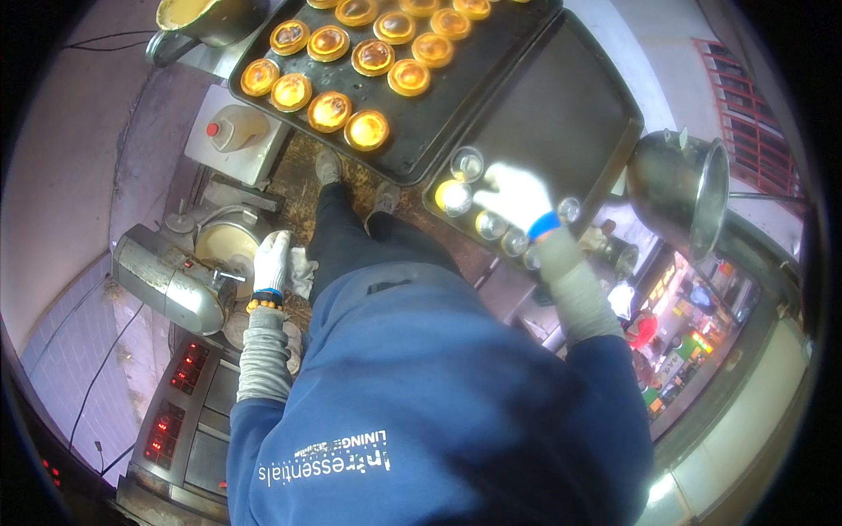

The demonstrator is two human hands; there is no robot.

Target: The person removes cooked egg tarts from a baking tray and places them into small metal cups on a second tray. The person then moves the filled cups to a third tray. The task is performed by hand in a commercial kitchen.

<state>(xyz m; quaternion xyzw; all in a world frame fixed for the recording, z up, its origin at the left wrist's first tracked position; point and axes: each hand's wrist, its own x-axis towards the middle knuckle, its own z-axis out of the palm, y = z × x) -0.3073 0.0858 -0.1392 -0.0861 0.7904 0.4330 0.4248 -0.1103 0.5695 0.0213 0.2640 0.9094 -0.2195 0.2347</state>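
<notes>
My right hand [516, 195], in a white glove with a blue cuff, is over the near end of a dark baking tray [552, 98]. Its fingers are beside a small shiny cup [454, 197] with yellow showing at its rim; glare hides whether they grip anything. Another round cup [467, 164] sits just beyond, and several more line the tray's near edge. At the left, my gloved left hand [271, 260] is by the mixer bowl [227, 243], which holds a pale mixture. A whitish cloth [302, 271] hangs next to this hand; whether it is held cannot be told.
Browned custard tarts [366, 129] fill much of another black tray [421, 131]. A stand mixer [174, 279] and an oven with lit red displays [164, 434] are at left. A red-capped jug [237, 128] stands on a white box. A large metal pot [677, 191] is at right.
</notes>
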